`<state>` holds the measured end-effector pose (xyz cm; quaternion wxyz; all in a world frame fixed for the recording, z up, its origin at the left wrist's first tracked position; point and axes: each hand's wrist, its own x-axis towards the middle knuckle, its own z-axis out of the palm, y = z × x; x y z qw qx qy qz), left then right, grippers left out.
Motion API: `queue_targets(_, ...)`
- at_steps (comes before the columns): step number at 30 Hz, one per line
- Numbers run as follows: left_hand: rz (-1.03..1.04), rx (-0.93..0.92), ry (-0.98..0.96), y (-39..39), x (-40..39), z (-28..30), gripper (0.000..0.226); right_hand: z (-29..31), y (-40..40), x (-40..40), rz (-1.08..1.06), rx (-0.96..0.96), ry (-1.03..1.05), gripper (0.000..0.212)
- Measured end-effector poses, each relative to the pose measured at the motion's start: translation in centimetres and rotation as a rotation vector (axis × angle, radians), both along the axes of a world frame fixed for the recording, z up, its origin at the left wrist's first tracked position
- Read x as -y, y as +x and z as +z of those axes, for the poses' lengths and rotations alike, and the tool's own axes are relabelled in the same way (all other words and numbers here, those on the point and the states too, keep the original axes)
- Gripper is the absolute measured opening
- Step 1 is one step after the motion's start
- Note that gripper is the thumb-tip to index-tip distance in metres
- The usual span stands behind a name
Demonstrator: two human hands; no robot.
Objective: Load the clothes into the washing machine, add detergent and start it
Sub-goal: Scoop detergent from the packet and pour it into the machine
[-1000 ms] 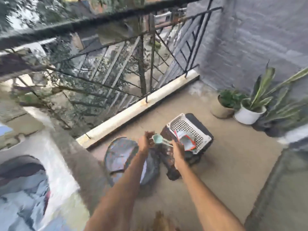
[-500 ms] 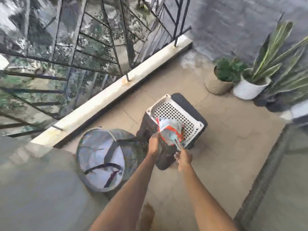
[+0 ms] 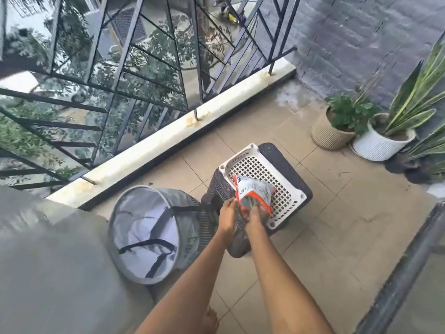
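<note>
Detergent bag [image 3: 255,191], one, is gripped by both hands, left [image 3: 227,213] and right [image 3: 256,216], fingers curled, over one white basket [image 3: 255,165]; two plant pots stand apart.

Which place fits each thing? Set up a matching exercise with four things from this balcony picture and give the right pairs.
Things:
1. detergent bag
2. white tray
3. hamper
4. potted plants

Places:
A. on top of the dark stool
B. by the grey wall
C. held by both hands, left hand, right hand
D. on the floor left of the stool

Pairs: 1-C, 2-A, 3-D, 4-B
</note>
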<state>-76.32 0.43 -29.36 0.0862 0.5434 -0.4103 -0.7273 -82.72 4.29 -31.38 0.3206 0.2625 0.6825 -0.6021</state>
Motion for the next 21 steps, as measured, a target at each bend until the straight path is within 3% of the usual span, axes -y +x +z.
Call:
queue_targets(8, 0.016, -0.026, -0.012, 1.6, 0.0, 3.7, 0.042, 2.7, 2.0, -1.6, 0.236, -0.206, 0.084, 0.009)
queue_targets(13, -0.029, -0.018, -0.140, 5.6, 1.0, 4.8, 0.054, 7.4, 6.0, -1.7, 0.255, -0.348, 0.056, 0.018)
queue_targets(17, 0.021, -0.026, -0.244, 11.3, 1.4, 11.5, 0.019, 12.1, 11.3, -0.3, 0.402, -0.473, 0.031, 0.012)
queue_targets(21, 0.054, -0.046, -0.408, 18.7, 2.2, 16.2, 0.017, 18.3, 18.9, 1.8, 0.559, -0.602, -0.034, 0.013)
